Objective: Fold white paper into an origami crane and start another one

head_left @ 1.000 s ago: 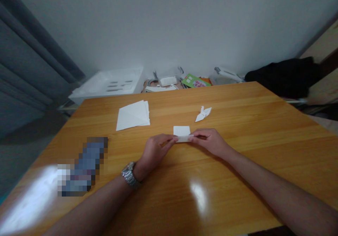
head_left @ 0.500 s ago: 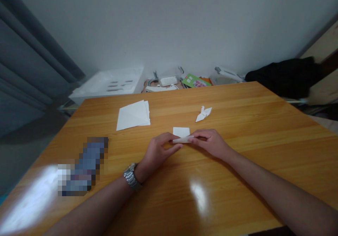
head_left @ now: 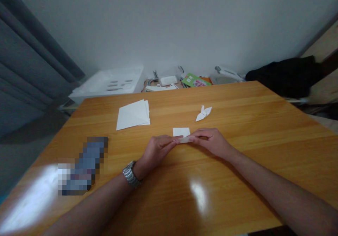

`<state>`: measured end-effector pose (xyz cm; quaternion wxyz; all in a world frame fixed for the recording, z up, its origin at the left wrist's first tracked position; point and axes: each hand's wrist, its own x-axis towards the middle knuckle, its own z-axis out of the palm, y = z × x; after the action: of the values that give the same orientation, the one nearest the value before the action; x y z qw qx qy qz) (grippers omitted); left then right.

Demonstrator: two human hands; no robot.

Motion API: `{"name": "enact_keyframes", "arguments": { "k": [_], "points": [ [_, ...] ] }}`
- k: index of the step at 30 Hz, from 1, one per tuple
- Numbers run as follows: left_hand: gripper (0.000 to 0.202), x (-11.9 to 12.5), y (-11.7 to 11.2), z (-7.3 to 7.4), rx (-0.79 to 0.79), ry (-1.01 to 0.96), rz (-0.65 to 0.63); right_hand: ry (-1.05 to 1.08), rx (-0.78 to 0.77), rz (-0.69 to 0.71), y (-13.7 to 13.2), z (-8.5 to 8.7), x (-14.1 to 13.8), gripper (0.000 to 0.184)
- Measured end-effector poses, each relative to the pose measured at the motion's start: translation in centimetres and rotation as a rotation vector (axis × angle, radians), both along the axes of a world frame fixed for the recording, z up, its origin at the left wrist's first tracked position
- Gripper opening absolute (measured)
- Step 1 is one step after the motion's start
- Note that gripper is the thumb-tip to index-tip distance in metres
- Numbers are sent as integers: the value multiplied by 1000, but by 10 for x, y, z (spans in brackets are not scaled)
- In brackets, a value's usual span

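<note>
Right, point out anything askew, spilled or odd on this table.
The sheets, beyond and left of the held paper, are stacked askew, their right edges out of line. On the left of the table, coarse blocks mask a dark object, so I can't tell its condition. I see no spill; the bright patches look like glare.

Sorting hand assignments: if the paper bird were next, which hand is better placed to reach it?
Right hand, probably: it is nearer the paper bird, which lies beyond it. The left hand is farther off. Both hold the folded paper.
</note>
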<state>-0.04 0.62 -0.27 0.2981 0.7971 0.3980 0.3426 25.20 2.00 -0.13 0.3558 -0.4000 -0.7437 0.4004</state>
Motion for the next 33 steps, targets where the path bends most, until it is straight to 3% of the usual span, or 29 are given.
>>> {"name": "enact_keyframes", "arguments": {
  "k": [10,20,33],
  "points": [
    [35,0,-3,4,49,113,-34,-26,6,-16,2,-1,3,23],
    [23,2,-1,1,73,41,144,-20,-24,-89,1,-1,0,27],
    [24,1,1,-3,144,84,141,-41,-21,-84,1,-2,2,27]
  ]
}}
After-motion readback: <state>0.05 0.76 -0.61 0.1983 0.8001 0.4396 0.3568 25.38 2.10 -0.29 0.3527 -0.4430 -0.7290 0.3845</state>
